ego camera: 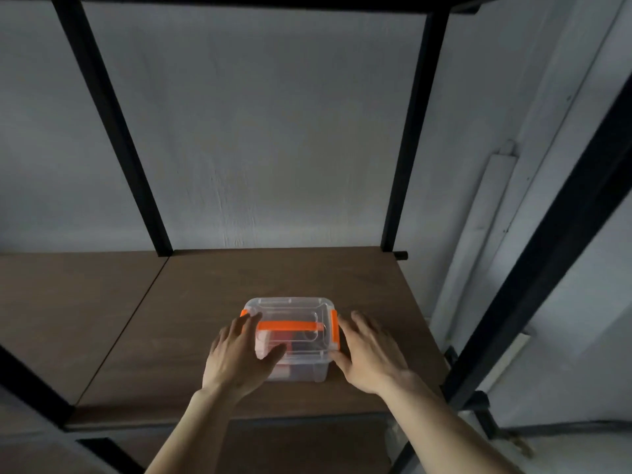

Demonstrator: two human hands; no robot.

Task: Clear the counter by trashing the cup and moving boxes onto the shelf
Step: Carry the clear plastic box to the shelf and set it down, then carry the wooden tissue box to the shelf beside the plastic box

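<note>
A: Where's the box?

B: Clear plastic storage box with orange handle and side latches (pixel 290 336) — sitting flat on the brown wooden shelf board (pixel 205 302), toward 5 o'clock of the board, well short of the back wall. Lid on, dark and red stuff inside, can't tell what.

A: Why there?

B: My read: it's a box from the counter, set down just inside the front edge where 2 arms reach easily between the black metal uprights (pixel 410 148). Could be pushed deeper, can't say it will.

A: Hands?

B: Left hand (pixel 239 357) at 9 o'clock of the box, palm down, fingers spread, thumb lying over the near lid corner, fingertips by the left latch — touching the box. Right hand (pixel 367 354) at 3 o'clock, fingers splayed, flat beside the right latch; just beside it, maybe brushing, can't tell contact. Neither is closed around anything — no pinch, no real grip.

A: Arm pose?

B: Both forearms come in from 6 o'clock, angled inward, wrists roughly level, bracketing the box on 2 sides.

A: Stage?

B: Looks like placement or release. Cup, counter, other boxes — not in view.
</note>
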